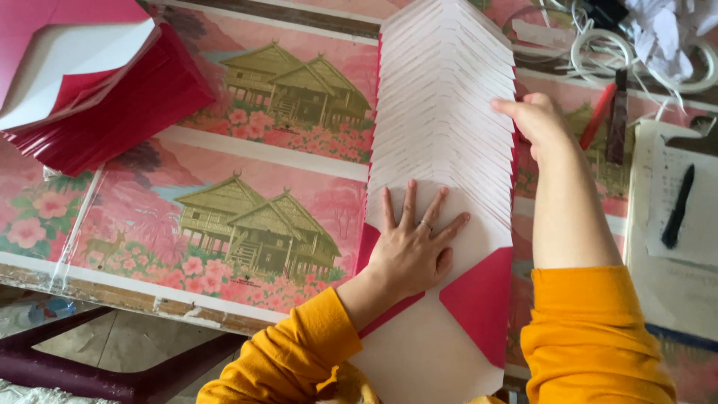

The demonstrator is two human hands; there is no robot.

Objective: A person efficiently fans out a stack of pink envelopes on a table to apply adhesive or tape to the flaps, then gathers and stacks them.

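Note:
A long fanned row of red-and-white paper envelopes (pixel 445 112) lies overlapped on the table, running away from me. My left hand (pixel 411 243) presses flat on the near end of the row, fingers spread, a ring on one finger. My right hand (pixel 535 116) touches the right edge of the row farther up, fingers curled against the paper. The nearest envelope (pixel 467 299) shows red side flaps folded in. Both my sleeves are orange.
A stack of red paper sheets (pixel 97 90) sits at the far left. The table cover (pixel 247 187) shows pink pictures of houses and flowers. White cables (pixel 598 52), a red-handled tool (pixel 609 112) and a paper pad with a black pen (pixel 678 206) lie at right.

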